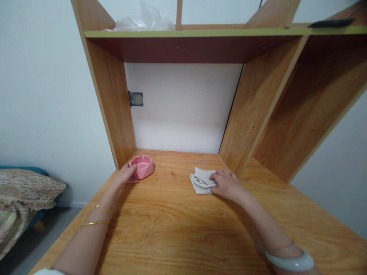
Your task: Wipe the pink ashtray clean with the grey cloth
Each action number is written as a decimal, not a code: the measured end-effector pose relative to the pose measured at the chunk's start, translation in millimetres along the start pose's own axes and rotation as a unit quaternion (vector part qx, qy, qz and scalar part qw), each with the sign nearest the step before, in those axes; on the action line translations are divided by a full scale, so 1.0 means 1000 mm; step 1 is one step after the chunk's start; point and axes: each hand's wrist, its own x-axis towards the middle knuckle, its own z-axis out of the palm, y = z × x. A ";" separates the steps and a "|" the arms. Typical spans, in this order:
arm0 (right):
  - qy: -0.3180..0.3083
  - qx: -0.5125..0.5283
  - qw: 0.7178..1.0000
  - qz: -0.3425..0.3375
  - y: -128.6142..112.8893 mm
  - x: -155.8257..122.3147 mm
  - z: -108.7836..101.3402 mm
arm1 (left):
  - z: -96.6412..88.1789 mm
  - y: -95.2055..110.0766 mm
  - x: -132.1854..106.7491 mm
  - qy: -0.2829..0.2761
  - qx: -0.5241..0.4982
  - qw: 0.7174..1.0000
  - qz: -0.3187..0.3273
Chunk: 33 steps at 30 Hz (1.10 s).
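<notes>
With both arms stretched forward over the wood-grain surface (160,225), I work 2 things at once, my hands well apart. My left grip (125,173) is clamped on a pink dish (145,168) near the far left corner, beside the upright side panel (110,103). The thumb hooks over the rim to the inside; the fingers are mostly hidden behind the outer wall. That forearm angles up from the lower left, 2 gold bracelets (96,223) around it.

My right grip (228,185) is closed on the right side of a folded grey cloth (202,182), which lies on the surface to the right of the dish. The back of the hand faces up, knuckles bent, fingers curled over the fabric, thumb low at its near edge. The forearm slants in from the lower right, wearing a thin bracelet (285,247) and a thick pale bangle (291,262).

Behind my hands stands a white back panel (183,109) with a socket opening (137,99) at its left; above it, a shelf (183,33) bears clear plastic (146,19).
</notes>
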 end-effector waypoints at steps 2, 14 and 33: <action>0.012 0.026 1.000 -0.011 -0.003 0.001 0.003 | 0.003 0.001 -0.001 -0.004 -0.038 0.999 -0.012; 0.162 0.168 0.972 -0.006 -0.006 0.009 0.011 | 0.043 0.015 -0.032 -0.248 -0.218 0.944 0.019; 0.189 0.376 0.894 -0.151 -0.064 0.001 0.023 | 0.076 0.022 -0.059 -0.192 -0.030 0.957 0.217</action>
